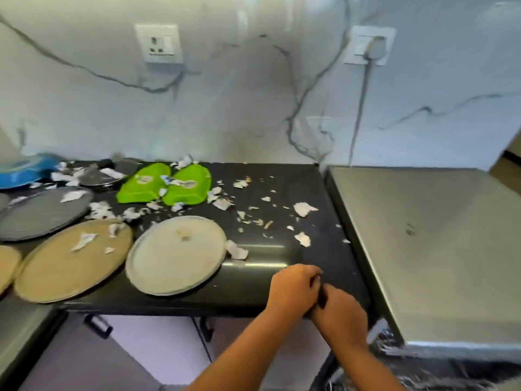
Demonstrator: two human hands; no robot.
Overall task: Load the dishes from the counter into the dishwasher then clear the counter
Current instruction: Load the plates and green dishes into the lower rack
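Left hand and right hand meet at the worktop near edge. Left fingers curl round a blurred dark item; right fingers hidden, state indeterminate. Plates await loading.

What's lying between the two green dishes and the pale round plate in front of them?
In the head view, torn paper scraps lie on the black counter between the green dishes and the pale round plate.

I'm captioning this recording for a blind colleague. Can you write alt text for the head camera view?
The person's left hand and right hand meet at the front edge of a black counter, something small and dark between them. Round plates, two green dishes and torn paper scraps litter the counter; a steel-topped appliance stands at its right.
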